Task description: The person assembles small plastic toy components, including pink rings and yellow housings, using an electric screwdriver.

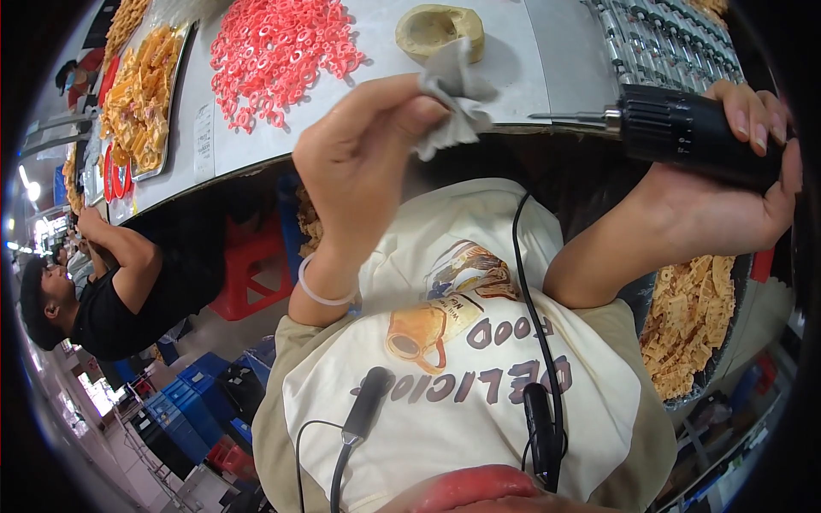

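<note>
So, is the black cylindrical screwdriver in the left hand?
No, the right hand holds the screwdriver; the left hand pinches crumpled grey cloth.

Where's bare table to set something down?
Widest: table between tan bowl and clear parts, though the driver crosses its near edge. Narrower: between pink rings and bowl; between tray and rings, partly under a paper slip. Crowded: tray, rings, clear parts; cloth in the left hand overlaps the bowl in view.

Bright, even light on white tabletop [517, 85]; deep shadow beneath its edge. Lamps [32, 190] glaring at far left. Cloth [462, 96] slightly blurred. Fisheye bends straight lines; corners black.
</note>
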`<state>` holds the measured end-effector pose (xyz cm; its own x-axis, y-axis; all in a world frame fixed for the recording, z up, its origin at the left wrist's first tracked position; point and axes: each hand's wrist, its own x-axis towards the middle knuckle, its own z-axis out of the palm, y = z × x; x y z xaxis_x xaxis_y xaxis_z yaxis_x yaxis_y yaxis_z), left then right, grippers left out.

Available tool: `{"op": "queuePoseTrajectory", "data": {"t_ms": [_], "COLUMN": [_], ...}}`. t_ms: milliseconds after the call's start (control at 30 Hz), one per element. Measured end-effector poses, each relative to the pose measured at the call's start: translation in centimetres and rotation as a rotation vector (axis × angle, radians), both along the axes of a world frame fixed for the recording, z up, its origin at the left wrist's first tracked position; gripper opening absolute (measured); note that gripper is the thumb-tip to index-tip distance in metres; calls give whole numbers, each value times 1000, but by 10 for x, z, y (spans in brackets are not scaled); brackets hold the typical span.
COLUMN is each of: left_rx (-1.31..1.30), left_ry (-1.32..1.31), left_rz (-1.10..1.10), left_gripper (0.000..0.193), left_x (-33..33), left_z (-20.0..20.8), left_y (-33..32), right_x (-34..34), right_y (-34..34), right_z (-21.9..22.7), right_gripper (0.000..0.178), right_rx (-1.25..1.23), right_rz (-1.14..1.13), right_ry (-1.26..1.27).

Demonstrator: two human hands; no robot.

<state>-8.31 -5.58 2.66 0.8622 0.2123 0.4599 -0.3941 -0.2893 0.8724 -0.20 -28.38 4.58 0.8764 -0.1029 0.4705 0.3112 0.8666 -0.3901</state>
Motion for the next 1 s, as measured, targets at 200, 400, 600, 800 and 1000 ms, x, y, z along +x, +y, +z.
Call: {"op": "queuePoseTrajectory", "data": {"t_ms": [200, 400, 600, 800, 1000], "left_rx": [448, 401, 79, 11, 281], "left_ry": [-202, -55, 372, 483, 136], "left_rz": [-33, -124, -390, -560, 149], "left_gripper": [20, 16, 13, 11, 24], "left_x": [0, -10, -21, -19, 52], "left_z": [2, 6, 18, 18, 20], "left_y": [-25, -18, -8, 14, 70], "right_x": [-15, -12, -21, -4, 20], "right_y": [38, 37, 34, 37, 33], "right_z": [10, 12, 15, 18, 13], "right_gripper": [30, 32, 41, 41, 34], "right_rx": [-24, -36, -32, -124, -410], "right_rz": [33, 58, 165, 186, -179], "right_ry": [-27, -67, -25, -26, 252]}}
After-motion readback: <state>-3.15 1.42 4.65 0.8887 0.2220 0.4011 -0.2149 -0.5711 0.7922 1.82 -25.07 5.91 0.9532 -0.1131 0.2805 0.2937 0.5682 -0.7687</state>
